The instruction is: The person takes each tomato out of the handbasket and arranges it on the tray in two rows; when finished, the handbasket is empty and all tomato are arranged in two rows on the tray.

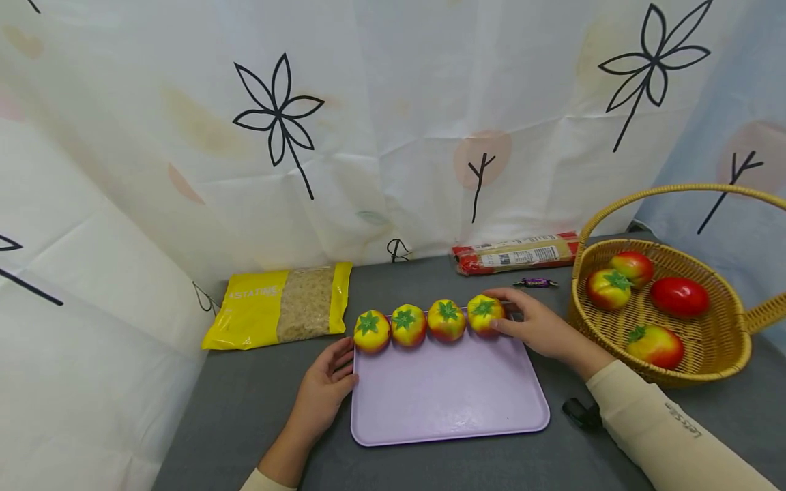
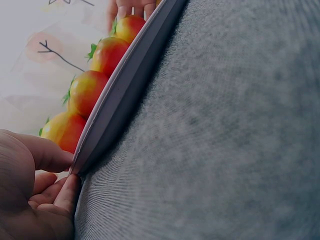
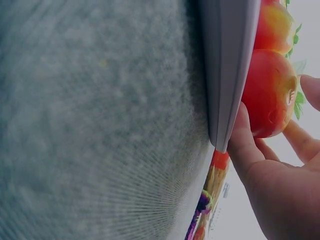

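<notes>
**Four toy tomatoes lined up on the lilac tray, both hands at its edges**

A lilac tray [image 1: 448, 402] is lying flat on the grey desk [image 1: 245, 409]. Four toy tomatoes are sitting in a row along its far edge, touching one another, green stems up. The right hand [image 1: 537, 327] is resting at the tray's far right corner, its fingers [image 3: 240, 145] loosely spread and curling around the rightmost tomato [image 1: 485, 314]; the right wrist view is showing the thumb below that tomato and a fingertip above it. The left hand [image 1: 325, 392] is lying against the tray's left edge near the far left corner, its fingers [image 2: 50, 155] pinching the rim just beside the leftmost tomato [image 1: 371, 331].

To the right, a wicker basket [image 1: 724, 354] is standing on the desk and holding four more tomatoes. A yellow bag of grain [image 1: 279, 305] is lying left of the tray, and a red-ended spaghetti packet [image 1: 518, 254] is lying behind it at the curtain, with a small purple wrapped sweet [image 1: 536, 282] just in front.
</notes>
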The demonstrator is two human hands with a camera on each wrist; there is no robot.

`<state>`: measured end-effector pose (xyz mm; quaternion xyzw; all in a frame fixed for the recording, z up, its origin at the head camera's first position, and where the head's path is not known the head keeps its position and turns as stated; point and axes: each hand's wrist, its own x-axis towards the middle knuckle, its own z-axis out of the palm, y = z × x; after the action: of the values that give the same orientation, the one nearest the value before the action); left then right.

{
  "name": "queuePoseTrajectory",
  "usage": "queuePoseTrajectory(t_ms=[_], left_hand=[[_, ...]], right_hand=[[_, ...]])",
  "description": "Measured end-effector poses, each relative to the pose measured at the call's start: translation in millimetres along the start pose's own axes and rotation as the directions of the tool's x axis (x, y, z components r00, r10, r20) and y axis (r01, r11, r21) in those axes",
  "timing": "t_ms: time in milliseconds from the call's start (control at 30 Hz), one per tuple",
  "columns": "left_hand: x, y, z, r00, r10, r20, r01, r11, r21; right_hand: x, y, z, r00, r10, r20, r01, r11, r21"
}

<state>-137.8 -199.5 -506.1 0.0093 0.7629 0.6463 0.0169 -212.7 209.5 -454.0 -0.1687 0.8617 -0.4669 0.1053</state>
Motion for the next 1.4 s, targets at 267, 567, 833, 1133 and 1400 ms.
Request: queuePoseTrajectory(t_ms=[267,567,833,1133,1400], left_hand=[[-0.3,0.2,0.2,1.0,0.001,0.0,-0.001,1.0,0.005],[-1.0,1.5,0.0,1.0,-0.008,0.002,0.008,1.0,0.003],[-0.8,2.1,0.1,1.0,-0.006,-0.004,0.006,1.0,0.012],[-0.9,3.4,0.7,1.0,-0.009,-0.004,0.009,1.0,0.018],[-1.2,3.0,0.7,1.0,-0.012,-0.002,0.012,1.0,0.011]], right_hand=[[-4,-4,-2,0.999,-0.002,-0.032,0.002,1.0,0.01],[-8,-11,-7,0.997,-0.017,-0.072,0.017,1.0,0.012],[-17,-18,-15,0.989,-0.038,-0.142,0.045,0.998,0.044],[-32,-26,-36,0.973,-0.128,-0.192,0.154,0.98,0.127],[-42,-20,-53,0.948,-0.163,-0.272,0.207,0.967,0.145]])
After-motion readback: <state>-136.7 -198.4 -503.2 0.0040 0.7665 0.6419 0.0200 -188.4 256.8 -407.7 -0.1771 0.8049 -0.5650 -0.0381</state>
